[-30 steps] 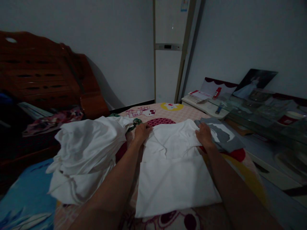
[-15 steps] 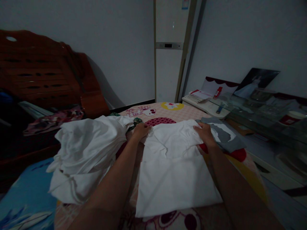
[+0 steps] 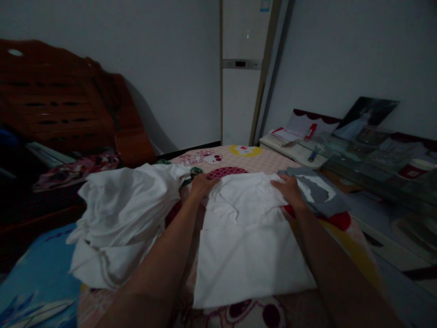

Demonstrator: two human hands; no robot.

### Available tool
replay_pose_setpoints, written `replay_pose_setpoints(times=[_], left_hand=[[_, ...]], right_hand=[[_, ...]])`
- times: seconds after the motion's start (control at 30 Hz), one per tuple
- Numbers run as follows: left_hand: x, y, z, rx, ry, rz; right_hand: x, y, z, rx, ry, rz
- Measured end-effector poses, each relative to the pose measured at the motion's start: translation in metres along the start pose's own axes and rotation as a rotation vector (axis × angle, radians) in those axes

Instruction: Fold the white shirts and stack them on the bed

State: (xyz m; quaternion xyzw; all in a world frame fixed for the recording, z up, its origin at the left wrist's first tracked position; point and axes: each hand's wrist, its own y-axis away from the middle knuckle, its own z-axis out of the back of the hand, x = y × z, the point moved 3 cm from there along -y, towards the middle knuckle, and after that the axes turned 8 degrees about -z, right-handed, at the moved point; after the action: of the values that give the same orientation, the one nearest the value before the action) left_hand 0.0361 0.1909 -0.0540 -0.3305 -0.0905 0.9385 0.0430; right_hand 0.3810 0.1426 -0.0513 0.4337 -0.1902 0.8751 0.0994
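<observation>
Garment [image 3: 252, 259] of white cloth, folded into a long rectangle, is laid on the pink-patterned, cloth-covered bench [image 3: 269, 157], its long axis running nearward from the fingers; its far corners are pinched by left hand [image 3: 201, 185] and right hand [image 3: 289, 187], equally near.

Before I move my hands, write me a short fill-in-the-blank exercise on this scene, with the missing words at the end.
The left hand and right hand are at the ____ end of the folded white cloth garment, not the near one. The crumpled white fabric heap lies on the person's ____ side of that garment. The folded cloth with a white patch beyond the right hand is mainly ____ in colour. The glossy reddish-brown slatted bench is made of ____.

Missing words: far; left; grey; wood.
</observation>
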Motion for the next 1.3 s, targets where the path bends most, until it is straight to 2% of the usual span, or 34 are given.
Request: replay_pose_setpoints(times=[0.1, 0.2, 0.27, 0.37, 0.43, 0.5, 0.63, 0.77, 0.87, 1.03, 1.2, 1.3], left_hand=[[0.001, 0.001, -0.001, 0.062, -0.123, 0.026], [-0.004, 0.002, 0.004, 0.029, -0.140, -0.017], [-0.010, 0.003, 0.014, -0.094, -0.111, -0.080], [-0.016, 0.006, 0.030, -0.345, -0.051, -0.164], [-0.013, 0.006, 0.035, -0.427, -0.020, -0.177], [-0.007, 0.005, 0.033, -0.386, 0.008, -0.159], [0.002, 0.003, 0.019, -0.183, -0.008, -0.115], [0.001, 0.002, 0.018, -0.141, -0.098, -0.113], [0.001, 0.003, 0.017, -0.093, -0.153, -0.081], [0.003, 0.005, 0.018, -0.133, -0.242, -0.042], [-0.003, -0.002, 0.028, -0.200, -0.178, -0.079], [-0.005, -0.012, 0.034, -0.252, -0.157, -0.098]], right_hand=[[0.002, 0.002, -0.001, -0.017, 0.071, 0.013], [0.005, 0.002, 0.001, -0.058, 0.122, 0.062], [0.008, 0.002, 0.006, -0.140, 0.116, 0.111], [0.011, 0.003, 0.015, -0.313, 0.088, 0.148], [0.009, 0.003, 0.017, -0.358, 0.082, 0.154], [0.007, 0.003, 0.016, -0.329, 0.073, 0.168], [0.005, 0.003, 0.011, -0.240, 0.078, 0.165], [0.007, 0.000, 0.006, -0.184, 0.112, 0.138], [0.004, -0.003, 0.002, -0.131, 0.204, 0.063], [-0.004, -0.002, -0.001, -0.081, 0.371, -0.006], [0.018, -0.004, 0.009, -0.238, 0.323, 0.144], [0.034, -0.016, 0.010, -0.300, 0.321, 0.169]])
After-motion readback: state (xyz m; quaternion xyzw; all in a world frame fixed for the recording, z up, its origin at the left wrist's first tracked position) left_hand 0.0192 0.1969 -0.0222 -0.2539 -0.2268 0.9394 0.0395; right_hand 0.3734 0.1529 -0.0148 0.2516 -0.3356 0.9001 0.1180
